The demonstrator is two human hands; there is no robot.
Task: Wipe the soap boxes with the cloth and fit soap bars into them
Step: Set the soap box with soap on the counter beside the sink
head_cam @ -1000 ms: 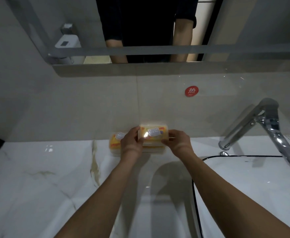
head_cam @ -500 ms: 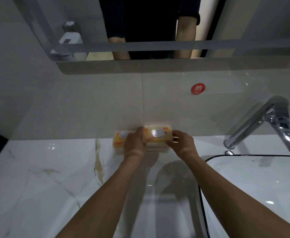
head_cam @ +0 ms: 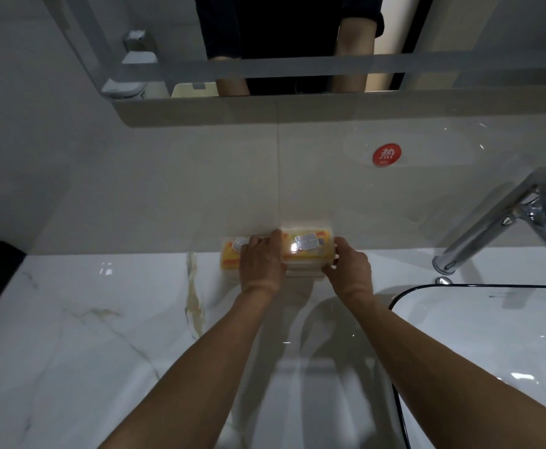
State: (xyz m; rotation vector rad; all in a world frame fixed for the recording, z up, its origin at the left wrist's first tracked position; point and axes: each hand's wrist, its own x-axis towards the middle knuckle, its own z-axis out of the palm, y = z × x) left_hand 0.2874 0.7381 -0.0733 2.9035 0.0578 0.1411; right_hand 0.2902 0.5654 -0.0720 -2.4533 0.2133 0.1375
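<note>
Right box (head_cam: 307, 251): clear lid, yellow bar visible inside, sitting on top of what looks like another box, hard against the back wall (head_cam: 168, 196) on the surface (head_cam: 103, 335). Left hand (head_cam: 260, 264) grips its left end, fingers curled over the lid edge; right hand (head_cam: 349, 270) pinches the right end, thumb on the near side. Left box (head_cam: 231, 257) just beside it, also holding yellow soap, partly hidden by the left hand. No cloth in view. Judgement: soap-fitting step is near its end, the hands are seating or squaring the filled box on the stack. Next move needs even downward pressure at both ends, then a clean release without dragging the stack. Sink (head_cam: 459, 319) and tap (head_cam: 504, 222) off to the right, mirror (head_cam: 265, 43) above.
</note>
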